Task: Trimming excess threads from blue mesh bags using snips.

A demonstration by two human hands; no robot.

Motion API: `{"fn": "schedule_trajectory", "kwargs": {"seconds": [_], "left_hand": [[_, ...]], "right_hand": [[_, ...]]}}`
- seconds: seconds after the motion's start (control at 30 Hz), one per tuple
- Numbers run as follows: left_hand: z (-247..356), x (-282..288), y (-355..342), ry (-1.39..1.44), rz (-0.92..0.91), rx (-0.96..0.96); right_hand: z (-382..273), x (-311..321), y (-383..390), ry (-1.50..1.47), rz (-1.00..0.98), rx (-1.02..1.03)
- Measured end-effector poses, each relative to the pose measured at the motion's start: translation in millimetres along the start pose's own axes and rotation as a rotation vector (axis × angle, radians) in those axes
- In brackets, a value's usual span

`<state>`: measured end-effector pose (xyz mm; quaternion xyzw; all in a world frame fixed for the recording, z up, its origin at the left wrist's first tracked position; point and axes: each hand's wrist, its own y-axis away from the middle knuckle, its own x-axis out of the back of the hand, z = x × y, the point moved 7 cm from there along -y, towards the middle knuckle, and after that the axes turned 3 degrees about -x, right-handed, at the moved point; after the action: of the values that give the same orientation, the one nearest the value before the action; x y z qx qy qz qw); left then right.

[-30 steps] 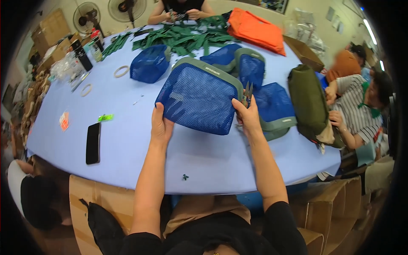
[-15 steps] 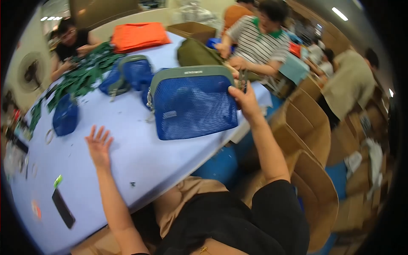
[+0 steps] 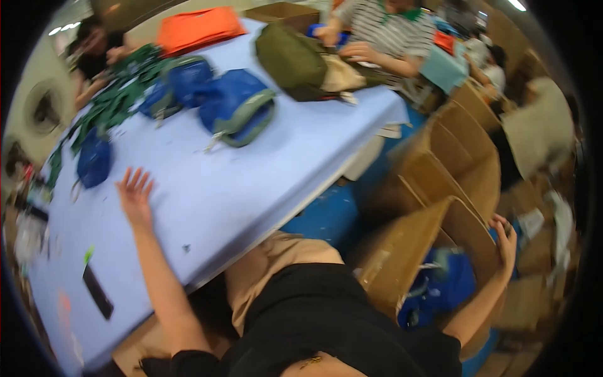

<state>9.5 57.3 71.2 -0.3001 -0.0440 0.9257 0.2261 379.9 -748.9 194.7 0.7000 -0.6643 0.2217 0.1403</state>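
Note:
My left hand (image 3: pixel 135 196) is over the table with fingers spread and nothing in it. At the right, my right hand (image 3: pixel 504 242) is beside the outer wall of an open cardboard box (image 3: pixel 402 251), fingers bent around a small dark tool (image 3: pixel 507 228), too blurred to name. Inside that box lie blue mesh pouches (image 3: pixel 449 286) with grey-green trim, partly hidden by its walls. A blue mesh pouch with a grey-green frame (image 3: pixel 242 110) rests on the table, near another blue pouch (image 3: pixel 188 81). A smaller blue pouch (image 3: pixel 94 160) sits just beyond my left hand.
The pale blue table (image 3: pixel 239 188) also holds green strips (image 3: pixel 116 94), an orange stack (image 3: pixel 200 30), an olive bag (image 3: pixel 292 63) and a dark phone (image 3: pixel 97 292). Across it sits a person in a striped shirt (image 3: pixel 389 31); another person (image 3: pixel 94 50) works at far left. More cardboard boxes (image 3: pixel 465 144) stand at right.
My right hand has left the blue mesh pouch it held over the table and swung right, to the box. Blue pouches inside the box are now visible. My left hand stays spread.

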Motion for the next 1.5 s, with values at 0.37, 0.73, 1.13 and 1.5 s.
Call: {"fn": "schedule_trajectory", "kwargs": {"seconds": [0.37,0.73,1.13,1.5], "left_hand": [[59.5,-54.7,135.3,-1.262,-0.260,0.109],[-33.1,-179.2,99.4,-0.818,-0.616,-0.041],[-59.9,-171.2,81.0,-0.814,-0.767,0.154],[-79.8,-297.8,200.3,-0.379,-1.497,0.181]], "right_hand": [[-141.6,-328.0,-49.7,-0.051,-0.784,0.312],[-197.1,-366.2,-6.9,-0.075,-0.924,0.402],[-182.0,-370.8,-4.2,-0.128,-0.952,0.391],[-179.4,-376.6,-7.7,-0.191,-0.956,0.417]]}}
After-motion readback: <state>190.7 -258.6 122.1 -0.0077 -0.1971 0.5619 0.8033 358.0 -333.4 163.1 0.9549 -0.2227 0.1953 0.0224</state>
